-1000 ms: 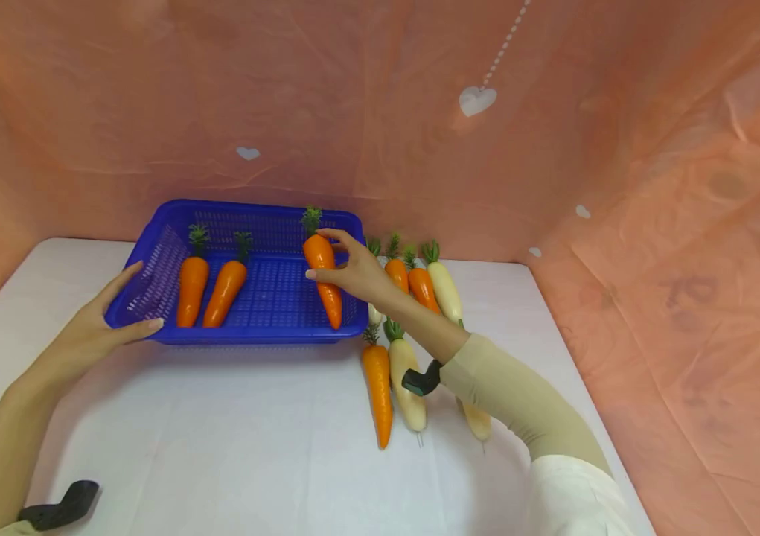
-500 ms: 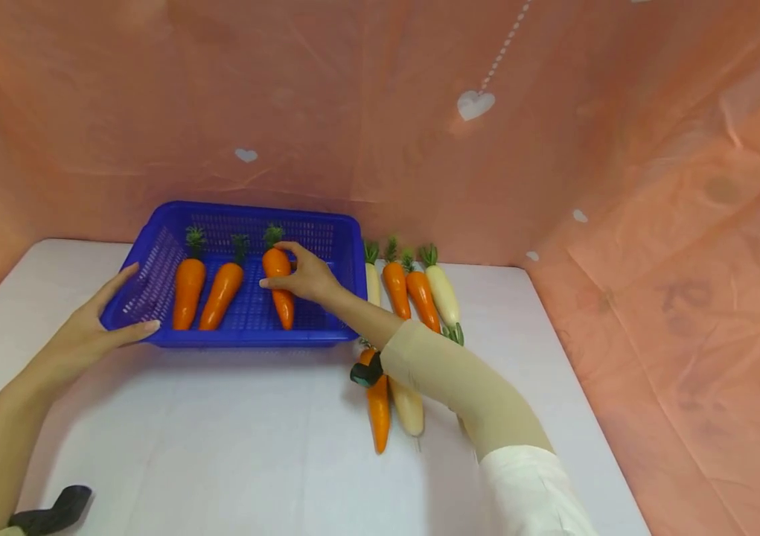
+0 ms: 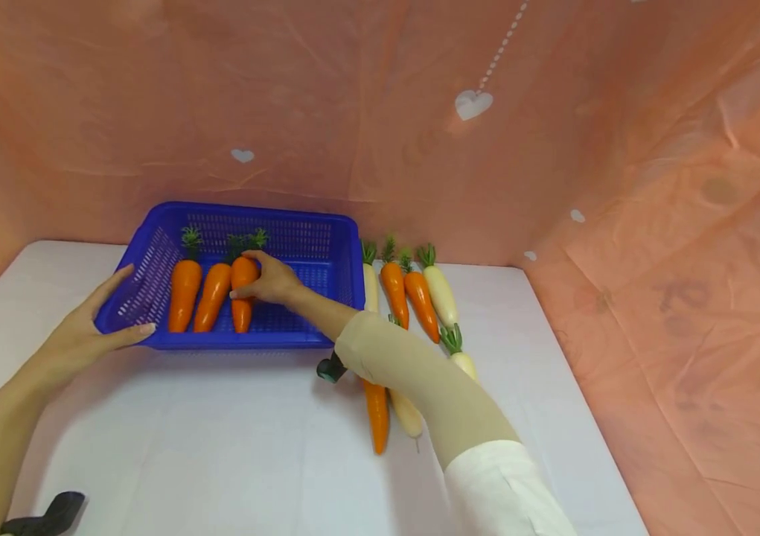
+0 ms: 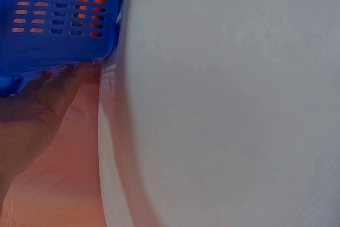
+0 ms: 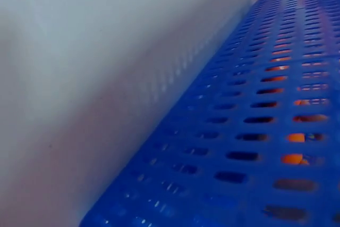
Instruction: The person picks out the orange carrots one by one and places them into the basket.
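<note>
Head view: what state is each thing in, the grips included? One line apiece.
Blue basket: open side up.
Left grip: holding the basket's left end.
Right grip: pinching the rightmost basket carrot.
Left basket carrot: lying inside.
Middle basket carrot: lying inside.
Loose carrots: three outside the basket, the nearest partly hidden by the right arm.
White radishes: lying on the table, some partly hidden.

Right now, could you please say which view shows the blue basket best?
The head view: it shows the blue basket from above, most of its rim and three carrots inside. The left wrist view shows only a slotted part at the left hand; the right wrist view, one slotted wall up close.
</note>
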`<state>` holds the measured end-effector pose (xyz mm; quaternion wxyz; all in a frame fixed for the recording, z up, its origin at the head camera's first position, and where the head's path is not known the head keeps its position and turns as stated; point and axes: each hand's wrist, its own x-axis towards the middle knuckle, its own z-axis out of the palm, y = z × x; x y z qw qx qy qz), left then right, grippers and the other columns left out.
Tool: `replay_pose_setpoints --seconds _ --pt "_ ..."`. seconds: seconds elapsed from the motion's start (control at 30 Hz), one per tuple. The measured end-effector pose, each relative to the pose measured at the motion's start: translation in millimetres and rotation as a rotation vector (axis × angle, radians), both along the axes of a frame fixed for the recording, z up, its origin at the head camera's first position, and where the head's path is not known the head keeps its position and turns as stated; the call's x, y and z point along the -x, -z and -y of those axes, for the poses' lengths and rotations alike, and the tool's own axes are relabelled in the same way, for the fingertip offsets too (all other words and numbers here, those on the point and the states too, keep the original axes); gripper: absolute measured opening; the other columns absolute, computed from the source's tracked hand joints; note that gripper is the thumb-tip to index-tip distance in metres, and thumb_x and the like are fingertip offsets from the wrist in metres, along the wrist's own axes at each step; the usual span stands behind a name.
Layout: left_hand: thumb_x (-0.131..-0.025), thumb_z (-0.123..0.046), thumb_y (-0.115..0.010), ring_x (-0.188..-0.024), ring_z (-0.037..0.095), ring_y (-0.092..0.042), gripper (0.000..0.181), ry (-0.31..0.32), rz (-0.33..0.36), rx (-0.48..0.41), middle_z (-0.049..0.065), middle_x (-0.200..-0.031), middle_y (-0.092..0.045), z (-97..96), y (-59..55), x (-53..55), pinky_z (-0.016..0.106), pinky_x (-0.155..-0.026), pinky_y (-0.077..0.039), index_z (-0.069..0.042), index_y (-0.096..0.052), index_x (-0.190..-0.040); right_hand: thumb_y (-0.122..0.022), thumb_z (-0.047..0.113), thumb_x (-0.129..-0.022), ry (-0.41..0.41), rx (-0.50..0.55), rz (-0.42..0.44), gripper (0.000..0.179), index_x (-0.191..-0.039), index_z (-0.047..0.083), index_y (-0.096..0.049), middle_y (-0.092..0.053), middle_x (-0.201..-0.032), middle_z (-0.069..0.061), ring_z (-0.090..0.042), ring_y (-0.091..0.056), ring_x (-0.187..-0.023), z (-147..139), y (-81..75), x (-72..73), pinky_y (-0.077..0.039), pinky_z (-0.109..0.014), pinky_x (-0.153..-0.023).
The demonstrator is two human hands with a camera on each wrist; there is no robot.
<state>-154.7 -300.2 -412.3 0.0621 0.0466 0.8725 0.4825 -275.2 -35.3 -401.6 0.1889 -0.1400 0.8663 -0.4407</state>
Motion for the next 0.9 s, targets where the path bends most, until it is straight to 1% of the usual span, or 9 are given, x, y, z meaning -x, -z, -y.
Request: replay_pose_setpoints --seconds 0.13,0.27,0.37,0.5,0.6,0.73,0.8,0.83,0.9 --pt "-0.096 -0.030 -0.066 -0.145 0.053 0.010 0.093 0.001 0.000 -0.003 0.021 -0.163 0.008 2.0 -1.6 0.3 0.077 -0.107 0.005 -0.040 0.002 -0.159 -0.081 0.007 -0.083 -0.003 0.166 0.144 0.078 -0.150 0.017 -0.044 -0.060 -0.128 -0.014 -0.020 -0.065 -0.102 2 4.2 3.6 -0.059 -0.028 -0.072" --pt "-0.096 -0.031 -0.065 -0.145 0.053 0.010 0.092 -0.003 0.001 -0.002 0.020 -0.164 0.008 4.6 -3.3 1.4 0.077 -0.106 0.006 -0.044 0.001 -0.157 -0.079 0.002 -0.083 0.002 0.268 0.238 0.079 -0.152 0.018 -0.042 -0.060 -0.125 -0.017 -0.022 -0.067 -0.098 2 4.4 8.5 -0.060 -0.035 -0.078" --pt "-0.096 -0.032 -0.065 -0.144 0.053 0.011 0.093 -0.003 0.008 0.000 0.018 -0.164 0.010 4.9 -1.7 1.9 0.078 -0.106 0.006 -0.044 0.003 -0.157 -0.078 0.000 -0.083 -0.001 0.266 0.288 0.082 -0.153 0.021 -0.041 -0.058 -0.131 -0.016 -0.022 -0.067 -0.100 0 3.5 10.7 -0.059 -0.036 -0.083" --pt "-0.095 -0.032 -0.066 -0.145 0.052 0.011 0.093 -0.003 0.004 -0.004 0.015 -0.165 0.010 3.9 0.8 1.2 0.077 -0.107 0.006 -0.043 0.003 -0.157 -0.078 -0.004 -0.081 -0.021 0.246 0.344 0.089 -0.155 0.026 -0.038 -0.051 -0.145 -0.013 -0.019 -0.066 -0.103 -3 1.1 10.6 -0.058 -0.035 -0.085" --pt "-0.096 -0.031 -0.065 -0.145 0.051 0.011 0.093 -0.003 0.002 -0.014 0.015 -0.165 0.009 2.9 1.1 0.4 0.077 -0.107 0.006 -0.043 0.003 -0.157 -0.078 -0.004 -0.081 -0.048 0.210 0.322 0.090 -0.155 0.026 -0.036 -0.045 -0.150 -0.014 -0.020 -0.066 -0.103 -8 -4.4 8.2 -0.058 -0.036 -0.087" --pt "-0.096 -0.031 -0.065 -0.145 0.052 0.012 0.092 -0.005 0.012 -0.020 0.015 -0.164 0.011 1.8 0.9 -0.1 0.078 -0.106 0.006 -0.043 0.003 -0.157 -0.079 0.000 -0.082 -0.058 0.157 0.244 0.087 -0.154 0.025 -0.039 -0.039 -0.154 -0.016 -0.024 -0.060 -0.120 -17 -17.3 3.4 -0.056 -0.037 -0.090" --pt "-0.096 -0.031 -0.065 -0.145 0.052 0.012 0.092 -0.008 0.011 -0.021 0.016 -0.164 0.011 1.4 0.6 -0.4 0.077 -0.106 0.006 -0.043 0.003 -0.157 -0.078 0.000 -0.082 -0.065 0.174 0.219 0.084 -0.153 0.023 -0.041 -0.038 -0.154 -0.017 -0.028 -0.056 -0.126 -23 -24.2 1.6 -0.055 -0.039 -0.092" --pt "-0.096 -0.031 -0.065 -0.145 0.051 0.012 0.092 -0.010 0.011 -0.021 0.015 -0.164 0.011 1.1 0.2 -0.7 0.077 -0.107 0.006 -0.043 0.003 -0.157 -0.079 0.000 -0.082 -0.067 0.188 0.209 0.082 -0.153 0.023 -0.042 -0.038 -0.155 -0.017 -0.027 -0.056 -0.127 -26 -27.4 1.1 -0.055 -0.038 -0.093" --pt "-0.096 -0.031 -0.065 -0.145 0.051 0.012 0.092 -0.015 0.012 -0.018 0.015 -0.164 0.010 -0.1 -1.0 -1.1 0.076 -0.107 0.006 -0.043 0.003 -0.158 -0.077 0.001 -0.084 -0.089 0.233 0.185 0.079 -0.152 0.021 -0.043 -0.039 -0.154 -0.018 -0.027 -0.058 -0.124 -35 -33.3 -0.1 -0.054 -0.040 -0.094"
